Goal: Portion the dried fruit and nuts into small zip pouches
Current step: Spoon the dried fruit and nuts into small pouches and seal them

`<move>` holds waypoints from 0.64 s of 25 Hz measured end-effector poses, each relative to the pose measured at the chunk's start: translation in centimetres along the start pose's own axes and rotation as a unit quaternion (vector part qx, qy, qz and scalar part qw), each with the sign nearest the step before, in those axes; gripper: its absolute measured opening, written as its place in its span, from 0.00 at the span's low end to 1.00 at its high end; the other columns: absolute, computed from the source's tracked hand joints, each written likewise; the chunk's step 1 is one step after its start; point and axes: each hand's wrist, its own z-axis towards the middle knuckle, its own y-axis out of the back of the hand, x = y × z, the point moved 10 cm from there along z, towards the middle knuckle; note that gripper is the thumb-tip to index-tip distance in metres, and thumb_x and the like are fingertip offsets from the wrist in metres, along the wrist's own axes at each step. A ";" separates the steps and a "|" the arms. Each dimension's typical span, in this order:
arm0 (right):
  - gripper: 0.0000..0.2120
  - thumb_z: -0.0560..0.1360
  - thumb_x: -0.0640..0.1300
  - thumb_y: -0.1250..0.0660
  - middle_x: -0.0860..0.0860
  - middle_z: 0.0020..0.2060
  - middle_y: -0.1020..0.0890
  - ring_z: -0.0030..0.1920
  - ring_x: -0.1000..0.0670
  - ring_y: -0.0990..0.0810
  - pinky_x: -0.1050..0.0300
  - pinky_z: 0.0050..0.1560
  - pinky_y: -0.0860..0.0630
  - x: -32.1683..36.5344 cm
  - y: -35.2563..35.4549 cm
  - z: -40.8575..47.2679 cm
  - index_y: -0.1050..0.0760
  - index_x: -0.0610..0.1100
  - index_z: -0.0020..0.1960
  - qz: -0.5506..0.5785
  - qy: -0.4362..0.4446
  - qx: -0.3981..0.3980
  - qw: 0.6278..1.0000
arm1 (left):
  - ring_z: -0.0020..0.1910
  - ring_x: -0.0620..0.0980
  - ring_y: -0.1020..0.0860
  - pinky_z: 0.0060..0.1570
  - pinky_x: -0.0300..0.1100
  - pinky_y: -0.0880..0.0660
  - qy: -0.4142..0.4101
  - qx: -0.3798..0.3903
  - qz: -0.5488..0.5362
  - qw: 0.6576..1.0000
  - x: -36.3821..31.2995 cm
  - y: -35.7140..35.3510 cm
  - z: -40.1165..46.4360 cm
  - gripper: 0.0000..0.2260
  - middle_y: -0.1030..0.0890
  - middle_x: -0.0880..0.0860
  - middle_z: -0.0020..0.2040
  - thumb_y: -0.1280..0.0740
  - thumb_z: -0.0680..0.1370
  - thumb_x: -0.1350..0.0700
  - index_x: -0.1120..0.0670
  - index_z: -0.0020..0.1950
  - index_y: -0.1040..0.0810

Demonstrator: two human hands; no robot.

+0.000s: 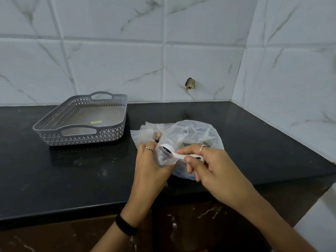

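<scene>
Black counter (72, 170): basket (82, 120) left, hands' grip on pouch (164, 157) near edge.

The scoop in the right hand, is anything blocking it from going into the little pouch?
Nothing visible blocks it. The right hand holds the white scoop right at the mouth of the small zip pouch, which the left hand holds open. The big plastic bag sits behind them, not between.
</scene>
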 end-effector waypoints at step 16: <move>0.11 0.79 0.42 0.38 0.63 0.35 0.24 0.44 0.64 0.23 0.74 0.44 0.30 2.0 1.3 -0.4 0.22 0.50 0.58 -0.041 0.078 -0.104 0.991 | 0.46 0.44 0.19 0.44 0.43 0.20 0.047 0.049 -0.113 0.991 0.7 -0.8 -0.3 0.16 0.19 0.49 0.47 0.27 0.67 0.48 0.50 0.51 0.25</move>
